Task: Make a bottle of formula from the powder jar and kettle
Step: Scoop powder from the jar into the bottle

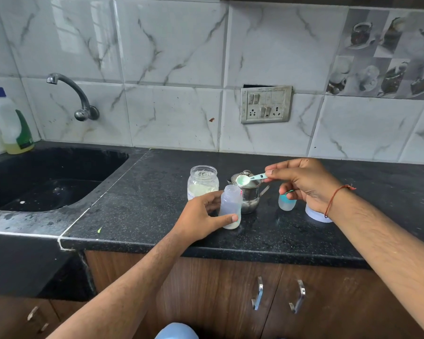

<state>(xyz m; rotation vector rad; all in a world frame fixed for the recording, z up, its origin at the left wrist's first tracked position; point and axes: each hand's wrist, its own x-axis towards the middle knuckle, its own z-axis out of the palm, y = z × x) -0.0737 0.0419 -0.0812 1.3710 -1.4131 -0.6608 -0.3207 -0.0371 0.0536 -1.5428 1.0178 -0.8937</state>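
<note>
On the black countertop [137, 192], holding the open bottle [230, 206] upright with the left hand [201, 216], fingers curled round its lower half, thumb across the front. Hovering the scoop [249, 179] above and slightly right of the bottle's mouth, pinched by the handle between thumb and fingertips of the right hand [301, 184]. Standing open just behind the bottle, the powder jar [202, 182]; sitting lidded right behind it too, the steel kettle [249, 194]. Resting off to the right, partly hidden by the wrist, a small blue-banded cap [287, 201] and a pale lid [316, 214].

Risking a spill from here: narrow mouth, wide scoop, so tipping while off-centre likely dusting powder down the outside and onto the counter. Risking also a knock against the kettle, crowding close behind. Showing a little whitish content at the bottle's base; whether the scoop is loaded or emptied, impossible telling.
</note>
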